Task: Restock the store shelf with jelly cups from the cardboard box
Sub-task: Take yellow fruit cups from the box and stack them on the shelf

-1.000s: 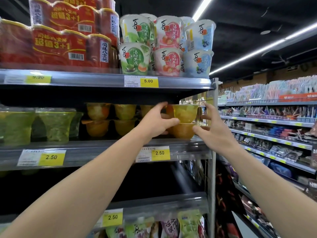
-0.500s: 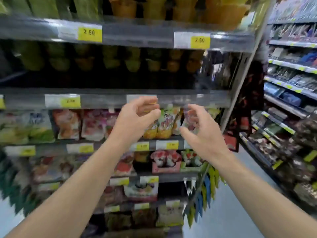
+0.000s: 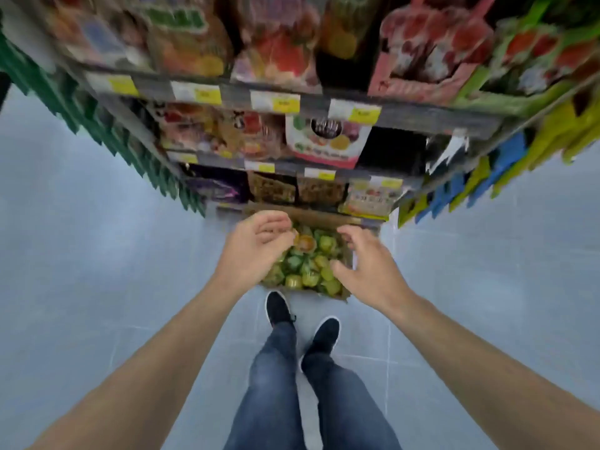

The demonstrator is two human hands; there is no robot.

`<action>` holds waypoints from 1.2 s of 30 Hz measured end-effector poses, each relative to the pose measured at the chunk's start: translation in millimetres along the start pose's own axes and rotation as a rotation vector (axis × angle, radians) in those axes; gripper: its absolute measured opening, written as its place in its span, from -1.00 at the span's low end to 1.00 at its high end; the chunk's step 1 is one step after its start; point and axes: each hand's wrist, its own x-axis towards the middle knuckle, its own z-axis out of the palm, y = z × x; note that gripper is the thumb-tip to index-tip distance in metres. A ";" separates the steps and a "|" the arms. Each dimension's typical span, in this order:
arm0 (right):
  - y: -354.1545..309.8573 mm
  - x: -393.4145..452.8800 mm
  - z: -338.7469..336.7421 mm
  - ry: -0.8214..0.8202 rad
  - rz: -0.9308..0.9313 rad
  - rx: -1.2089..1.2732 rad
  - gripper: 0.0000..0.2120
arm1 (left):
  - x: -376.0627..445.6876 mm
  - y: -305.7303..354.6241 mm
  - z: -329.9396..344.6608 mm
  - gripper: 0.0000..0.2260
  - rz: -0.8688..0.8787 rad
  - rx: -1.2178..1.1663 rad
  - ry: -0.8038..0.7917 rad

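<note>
Your view has dropped from the shelves to the floor, where the cardboard box (image 3: 328,219) sits against the shelf base (image 3: 383,118), just ahead of your shoes (image 3: 279,308). Both your left hand (image 3: 256,248) and right hand (image 3: 363,264) hover over it, loosely curled, empty. Green and yellow jelly cups (image 3: 308,267) fill it, blurred.

A shop: shelves (image 3: 406,116) with price tags (image 3: 363,113).

Both hands (image 3: 256,246) (image 3: 363,266) empty (fingers loose) above cardboard box (image 3: 324,219) of jelly cups (image 3: 306,264).
</note>
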 end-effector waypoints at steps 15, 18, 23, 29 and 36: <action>194.3 169.1 260.7 -0.219 0.255 0.027 -0.44 | 163.5 -314.7 55.7 -0.78 -0.268 0.149 -0.019; 212.1 220.9 308.5 -0.214 0.238 0.025 -0.45 | 209.3 -364.3 60.1 -0.75 -0.274 0.151 -0.010; 234.3 303.0 377.3 -0.206 0.293 0.090 -0.47 | 274.7 -430.2 62.9 -0.68 -0.279 0.148 -0.041; 233.0 405.5 425.6 0.042 0.375 0.211 -0.40 | 340.7 -483.0 51.9 -0.64 -0.241 0.121 -0.004; 241.0 431.2 436.0 0.107 0.468 0.487 -0.67 | 358.6 -509.0 44.5 -0.51 -0.209 0.060 0.034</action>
